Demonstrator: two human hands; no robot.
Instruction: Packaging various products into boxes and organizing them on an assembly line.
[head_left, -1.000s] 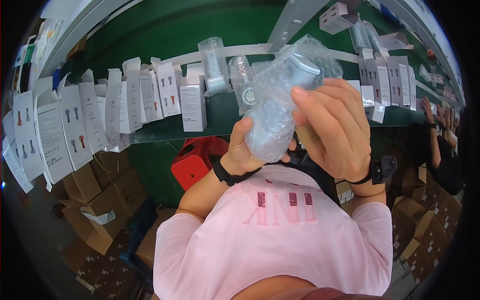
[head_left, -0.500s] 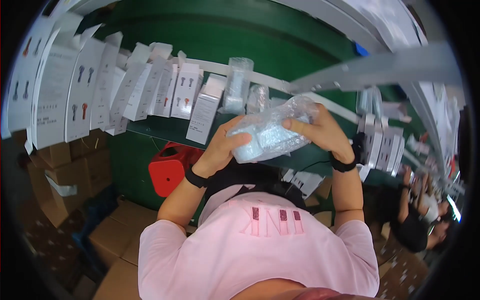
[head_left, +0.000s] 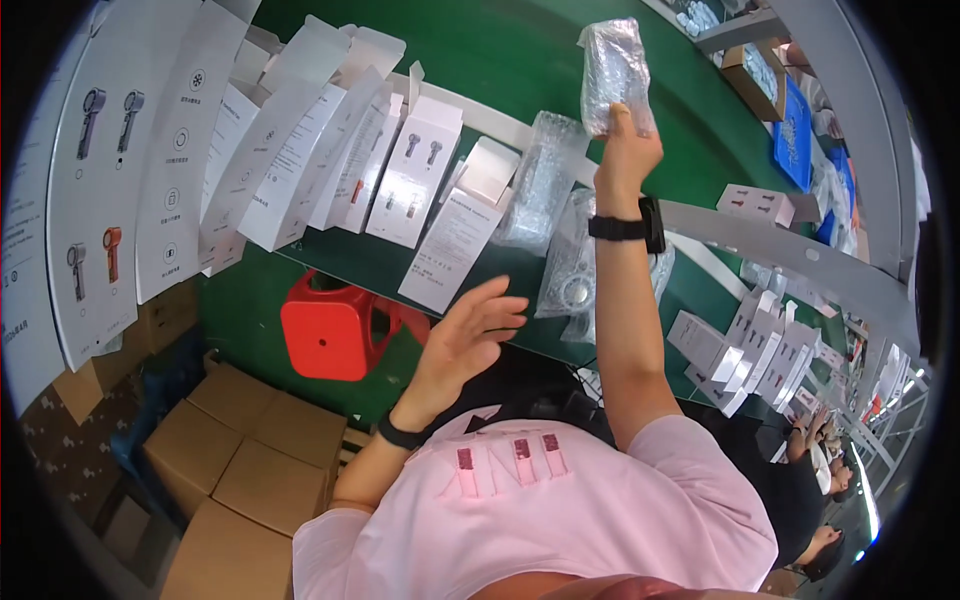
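Observation:
My right hand reaches far out over the green surface. It grips the lower end of a bubble-wrapped package, thumb on top; what the wrap contains cannot be made out. My left hand is raised near the bench's front edge, fingers apart, holding nothing. Just beyond it stands a white box with an open top. Another white box, printed with small handheld fans, is beside it. Between my arms lie more bubble-wrapped packages, one with a round shape showing through its wrap.
A row of white boxes with raised flaps lines the left. Below are a red stool and brown cartons. White boxes stand at right, under a metal frame bar. Farther off are a blue tray and other people.
The bubble-wrapped package was between both hands near my body. Now only my right hand has it, stretched far forward. My left hand has let go and opened. The view has shifted.

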